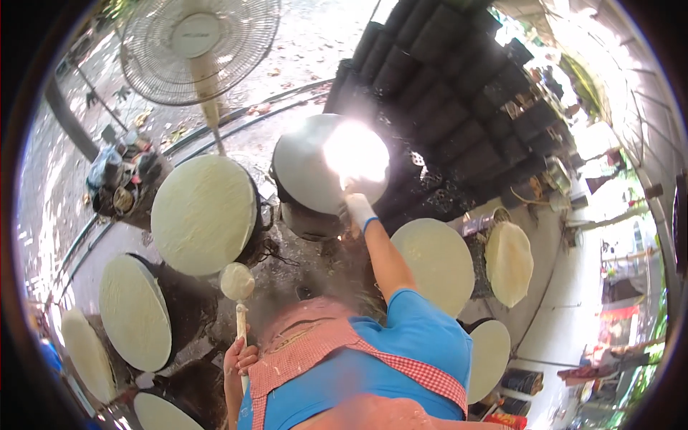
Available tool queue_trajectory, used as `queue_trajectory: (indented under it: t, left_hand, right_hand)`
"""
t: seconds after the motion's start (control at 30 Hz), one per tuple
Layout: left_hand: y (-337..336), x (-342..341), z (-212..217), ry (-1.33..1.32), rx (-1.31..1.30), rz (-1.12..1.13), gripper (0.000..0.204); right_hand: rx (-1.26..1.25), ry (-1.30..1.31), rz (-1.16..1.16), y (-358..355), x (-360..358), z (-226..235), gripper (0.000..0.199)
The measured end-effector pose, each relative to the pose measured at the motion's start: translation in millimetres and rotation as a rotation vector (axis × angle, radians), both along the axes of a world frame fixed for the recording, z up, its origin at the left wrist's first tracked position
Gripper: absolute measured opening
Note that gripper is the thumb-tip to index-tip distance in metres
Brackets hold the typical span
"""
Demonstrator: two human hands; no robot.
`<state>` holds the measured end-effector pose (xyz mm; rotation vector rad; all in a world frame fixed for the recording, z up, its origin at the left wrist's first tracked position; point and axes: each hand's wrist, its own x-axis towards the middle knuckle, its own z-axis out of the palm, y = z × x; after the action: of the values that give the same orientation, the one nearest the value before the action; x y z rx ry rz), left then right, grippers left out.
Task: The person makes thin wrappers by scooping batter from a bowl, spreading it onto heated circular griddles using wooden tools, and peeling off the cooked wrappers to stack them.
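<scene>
My left hand (241,356), at the lower middle, is wrapped round the pale handle of a ladle (237,282). The ladle's round head is coated in whitish batter. My right arm stretches forward, and my right hand (356,209), in a white glove with a blue cuff, is at the near edge of a round pan (304,165) with a smooth white surface. Strong glare covers that pan's right side and hides the fingertips, so I cannot make out what they hold. Left of it is another round pan (203,215) topped with a pale, rough-surfaced sheet.
More pale rounds surround me: one (135,313) at left, another (433,265) at right, and several at the lower edges. A folded pale sheet (509,264) sits farther right. A standing fan (197,43) is at the far left; dark stacked cylinders (444,93) fill the far right.
</scene>
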<state>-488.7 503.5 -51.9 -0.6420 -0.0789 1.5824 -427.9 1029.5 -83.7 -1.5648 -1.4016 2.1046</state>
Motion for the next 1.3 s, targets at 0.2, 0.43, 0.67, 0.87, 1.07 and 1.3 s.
queue_trajectory:
  t: [0.2, 0.43, 0.67, 0.87, 1.07, 1.3]
  left_hand:
    - [30, -38, 14, -0.020, -0.112, -0.177, 0.035]
    - [20, -64, 20, 0.044, -0.151, -0.345, 0.033]
    - [4, -78, 10, 0.024, -0.219, -0.536, 0.030]
    - [-17, -56, -13, 0.829, 0.031, -0.671, 0.059]
    - [32, 15, -67, 0.322, 0.159, -0.885, 0.050]
    - [-5, 127, -56, -0.225, -0.107, -0.703, 0.021]
  right_hand:
    - [0.046, 0.056, -0.533, 2, 89, -62, 0.029]
    - [0.354, -0.280, -0.301, -45, 104, -58, 0.045]
    - [0.691, -0.575, -0.024, -134, 134, -75, 0.048]
    - [0.758, -0.494, -0.124, -172, 176, -53, 0.040]
    - [0.639, -0.292, -0.414, -249, 295, -16, 0.048]
    - [0.630, -0.395, -0.103, -317, 409, 7, 0.047]
